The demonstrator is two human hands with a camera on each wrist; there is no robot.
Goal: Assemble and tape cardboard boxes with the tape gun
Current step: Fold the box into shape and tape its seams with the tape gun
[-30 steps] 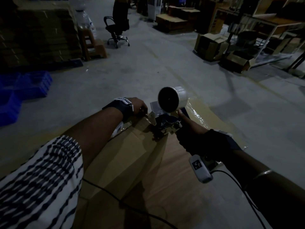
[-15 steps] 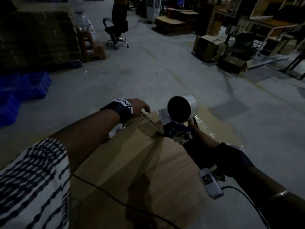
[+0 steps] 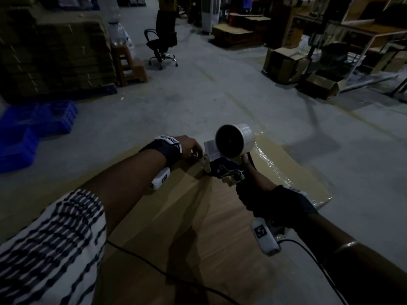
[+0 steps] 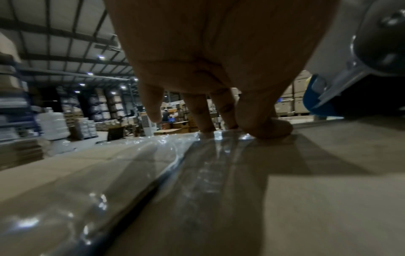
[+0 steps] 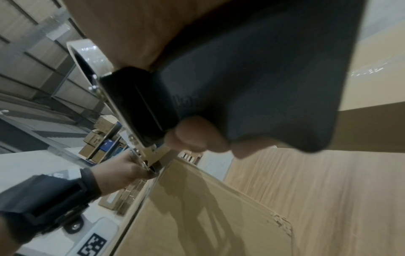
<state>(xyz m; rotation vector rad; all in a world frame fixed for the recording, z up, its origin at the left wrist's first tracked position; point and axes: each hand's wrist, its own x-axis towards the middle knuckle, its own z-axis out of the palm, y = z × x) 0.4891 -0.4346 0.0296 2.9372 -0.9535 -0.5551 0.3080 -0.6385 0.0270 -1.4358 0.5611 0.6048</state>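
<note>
A big brown cardboard box [image 3: 176,216] lies in front of me, with clear tape [image 4: 208,164] along its top seam. My left hand [image 3: 191,148] sits at the box's far edge. Its thumb [image 4: 267,128] presses the tape down and its fingers reach straight down over the edge. My right hand [image 3: 253,183] grips the dark handle [image 5: 252,86] of the tape gun [image 3: 224,170]. The gun's metal nose touches the box top just right of my left hand [image 5: 122,171]. The roll of clear tape [image 3: 233,140] stands above the gun.
A flat cardboard sheet with shiny film [image 3: 286,164] lies on the concrete floor to the right. Blue crates [image 3: 33,126] and stacked flat cardboard [image 3: 55,47] are at left, an office chair [image 3: 161,49] far ahead, open boxes [image 3: 284,64] at right. A black cable [image 3: 165,269] crosses the box.
The tape gun swung slightly to the right and came back beside my left hand. My left hand has stayed at the box's far edge.
</note>
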